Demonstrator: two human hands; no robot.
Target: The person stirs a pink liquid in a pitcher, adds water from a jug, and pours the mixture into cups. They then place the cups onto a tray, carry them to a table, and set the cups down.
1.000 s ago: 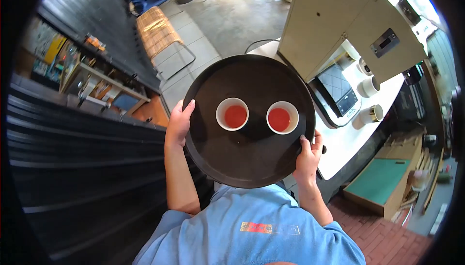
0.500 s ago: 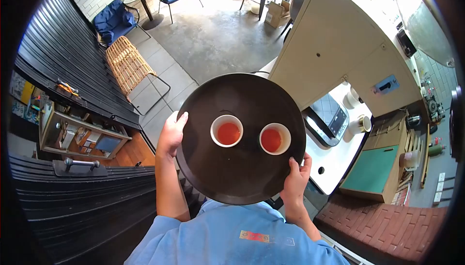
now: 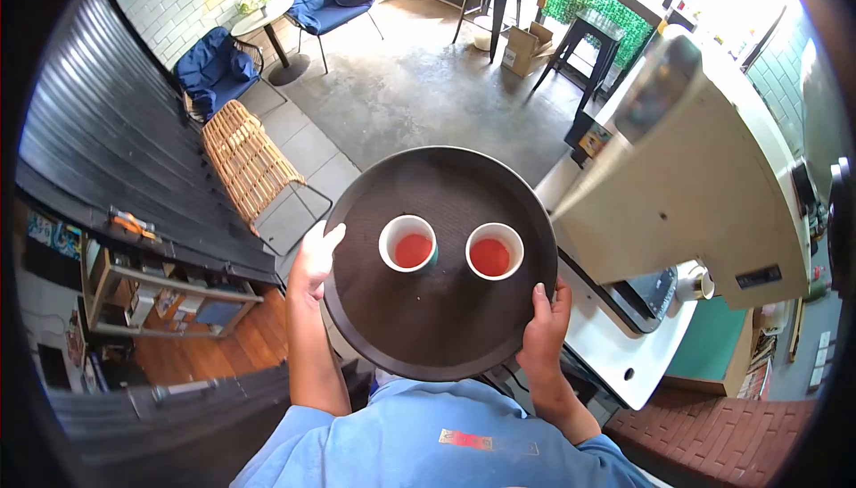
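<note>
A round dark brown serving tray [image 3: 419,336] is held out level in front of my chest. My left hand [image 3: 314,258] grips its left rim, thumb on top and fingers hidden beneath. At the lower right rim, my right hand [image 3: 544,329] holds the tray the same way. Two paper cups stand upright on it, a left cup [image 3: 384,243] and a right cup [image 3: 515,243], a short gap between them. Each has a white inside and some red liquid at the bottom. Neither hand touches the cups.
A beige machine [image 3: 695,185] on a white counter [image 3: 629,390] stands close on my right, a mug [image 3: 694,281] beside it. Ahead lie a concrete floor [image 3: 401,78], a rattan footstool [image 3: 250,162], blue-cushioned chairs [image 3: 328,2], a small round table [image 3: 267,13] and black stools [image 3: 593,42]. Dark corrugated panels [image 3: 98,104] line the left.
My view has shifted forward past the machine, uncovering more stools and a green wall at the back right. The tray stays in both hands, with the cups shifted slightly left in view.
</note>
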